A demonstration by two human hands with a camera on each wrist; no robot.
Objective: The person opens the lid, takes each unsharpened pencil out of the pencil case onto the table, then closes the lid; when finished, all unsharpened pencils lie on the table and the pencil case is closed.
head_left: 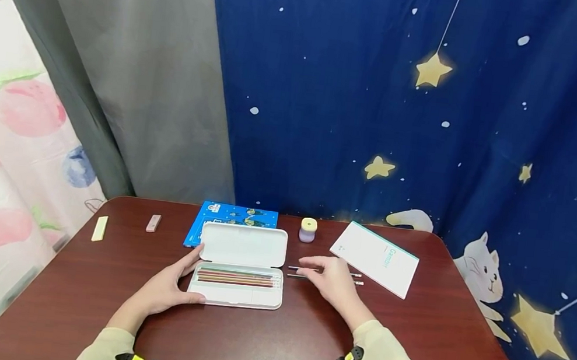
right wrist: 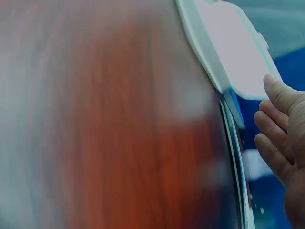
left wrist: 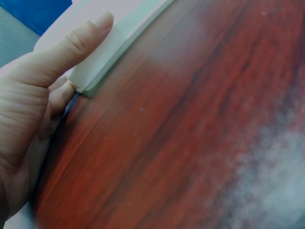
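Observation:
A white pencil case (head_left: 266, 301) lies on the table with its lid raised at the back. Several coloured pencils (head_left: 236, 278) sit side by side in its rear part. My left hand (head_left: 166, 287) holds the case's left end, thumb on the front corner and fingers behind; in the left wrist view, the thumb (left wrist: 81, 45) lies over the white edge. To the right of the case, my right hand (head_left: 333, 281) hovers over two loose pencils (head_left: 357, 283). In the right wrist view its fingers (right wrist: 271, 136) are spread from the thumb, with nothing between them.
A blue booklet (head_left: 234, 212) lies partly behind the lid. A yellow-and-lilac small container (head_left: 308, 230) and a white notebook (head_left: 377, 260) are at the back right. On the left lie a pink eraser-like block (head_left: 153, 223) and a pale yellow strip (head_left: 99, 229). Curtains hang behind the table.

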